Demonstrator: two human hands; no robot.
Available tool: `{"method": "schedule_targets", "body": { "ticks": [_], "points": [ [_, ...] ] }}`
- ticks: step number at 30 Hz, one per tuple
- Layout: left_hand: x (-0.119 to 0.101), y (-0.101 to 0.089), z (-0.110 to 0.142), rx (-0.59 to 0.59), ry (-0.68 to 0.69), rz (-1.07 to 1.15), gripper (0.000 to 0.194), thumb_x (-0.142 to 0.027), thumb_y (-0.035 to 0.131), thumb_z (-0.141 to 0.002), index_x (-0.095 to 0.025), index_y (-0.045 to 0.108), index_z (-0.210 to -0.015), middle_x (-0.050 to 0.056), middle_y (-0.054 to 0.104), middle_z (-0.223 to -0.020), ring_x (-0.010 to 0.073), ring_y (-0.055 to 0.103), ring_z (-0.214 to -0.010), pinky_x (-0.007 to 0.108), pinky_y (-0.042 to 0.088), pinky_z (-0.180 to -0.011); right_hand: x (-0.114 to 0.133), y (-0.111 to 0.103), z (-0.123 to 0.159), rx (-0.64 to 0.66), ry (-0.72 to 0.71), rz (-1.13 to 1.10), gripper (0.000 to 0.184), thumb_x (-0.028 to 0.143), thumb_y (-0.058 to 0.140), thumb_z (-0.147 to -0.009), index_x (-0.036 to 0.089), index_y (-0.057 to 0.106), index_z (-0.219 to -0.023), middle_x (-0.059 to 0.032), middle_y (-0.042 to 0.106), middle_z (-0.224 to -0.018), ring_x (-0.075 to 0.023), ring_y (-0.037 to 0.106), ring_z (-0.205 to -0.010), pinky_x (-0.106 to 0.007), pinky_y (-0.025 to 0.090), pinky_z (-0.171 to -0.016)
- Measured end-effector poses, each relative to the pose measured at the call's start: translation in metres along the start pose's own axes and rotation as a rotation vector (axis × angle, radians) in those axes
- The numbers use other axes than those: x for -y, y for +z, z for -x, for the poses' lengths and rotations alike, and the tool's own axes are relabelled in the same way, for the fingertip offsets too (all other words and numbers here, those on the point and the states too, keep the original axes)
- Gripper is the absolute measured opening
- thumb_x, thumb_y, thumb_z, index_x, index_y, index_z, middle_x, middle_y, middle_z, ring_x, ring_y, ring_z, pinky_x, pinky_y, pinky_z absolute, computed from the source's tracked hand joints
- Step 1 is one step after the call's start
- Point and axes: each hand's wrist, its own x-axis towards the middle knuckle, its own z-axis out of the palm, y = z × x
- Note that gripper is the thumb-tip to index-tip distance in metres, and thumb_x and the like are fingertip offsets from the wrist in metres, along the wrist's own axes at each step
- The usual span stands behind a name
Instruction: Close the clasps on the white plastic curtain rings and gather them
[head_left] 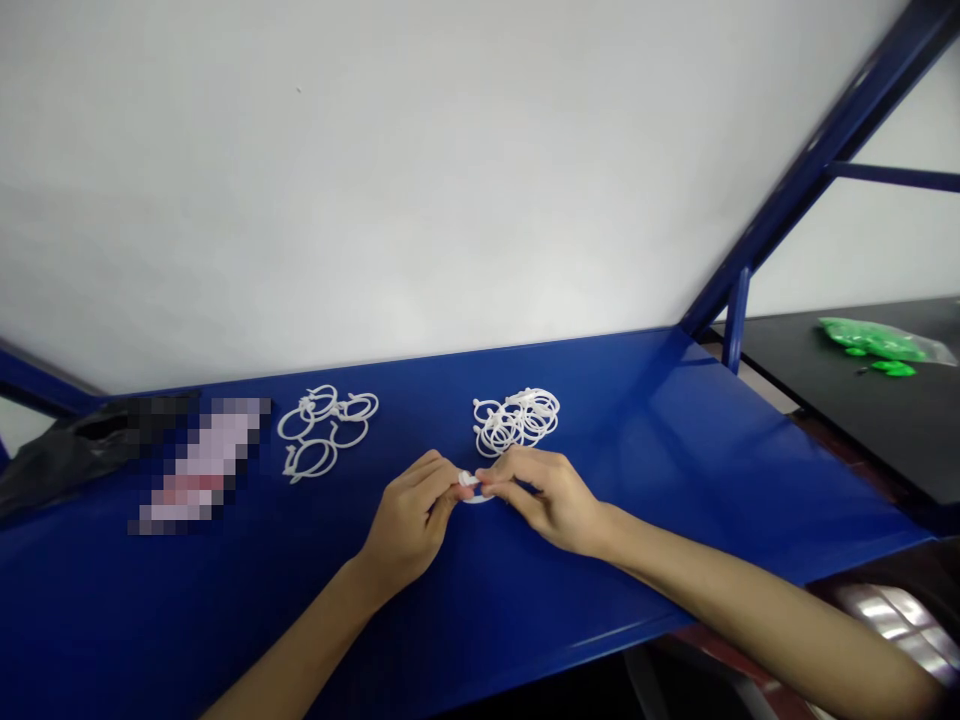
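Both hands meet over the middle of the blue surface, pinching one white plastic ring (478, 498) between them. My left hand (411, 515) grips its left side between thumb and fingers. On the other side, my right hand (547, 497) pinches the ring close to the left fingertips. The fingers hide part of the ring, and I cannot tell whether its ends are joined. Just beyond the hands lies a tangled pile of white rings (517, 420). Farther left, several more white rings (311, 458) are spread in a looser group.
A blue metal shelf (637, 400) carries everything, with a white wall behind it. Black plastic (82, 450) and a blurred-out pinkish item (206, 460) lie at the left. Blue frame posts (810, 160) rise on the right. Beyond, a black table (840, 400) holds a green-filled bag (877, 340).
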Motion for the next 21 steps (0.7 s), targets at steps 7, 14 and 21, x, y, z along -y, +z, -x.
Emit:
{"method": "schedule_targets", "body": {
  "ticks": [7, 14, 21],
  "points": [
    [0.002, -0.001, 0.000, 0.040, 0.001, 0.053, 0.027, -0.016, 0.048, -0.098, -0.019, 0.057, -0.073, -0.001, 0.061, -0.070, 0.0127, 0.053, -0.069, 0.025, 0.044, -0.064, -0.003, 0.000, 0.001, 0.055, -0.102, 0.036, 0.018, 0.016, 0.051, -0.101, 0.016, 0.066, -0.111, -0.0074, 0.073, -0.094, -0.0167, 0.067, -0.084, -0.032, 0.056, -0.078],
    [0.009, -0.003, -0.005, 0.093, -0.020, -0.090, 0.028, -0.028, 0.046, -0.101, -0.020, 0.060, -0.078, 0.000, 0.065, -0.075, 0.0138, 0.057, -0.073, 0.027, 0.047, -0.070, -0.009, 0.005, -0.003, -0.017, -0.051, 0.144, 0.015, 0.017, 0.050, -0.101, 0.017, 0.065, -0.107, -0.0069, 0.070, -0.095, -0.0166, 0.066, -0.086, -0.031, 0.056, -0.079],
    [0.038, -0.032, -0.013, 0.003, -0.226, -0.628, 0.034, -0.042, 0.045, -0.099, -0.018, 0.069, -0.103, 0.009, 0.073, -0.103, 0.0273, 0.061, -0.102, 0.044, 0.046, -0.096, -0.022, -0.006, -0.014, -0.187, 0.026, 0.430, 0.012, 0.021, 0.055, -0.099, 0.020, 0.067, -0.102, -0.0081, 0.067, -0.100, -0.0211, 0.063, -0.094, -0.037, 0.055, -0.083]
  ]
}}
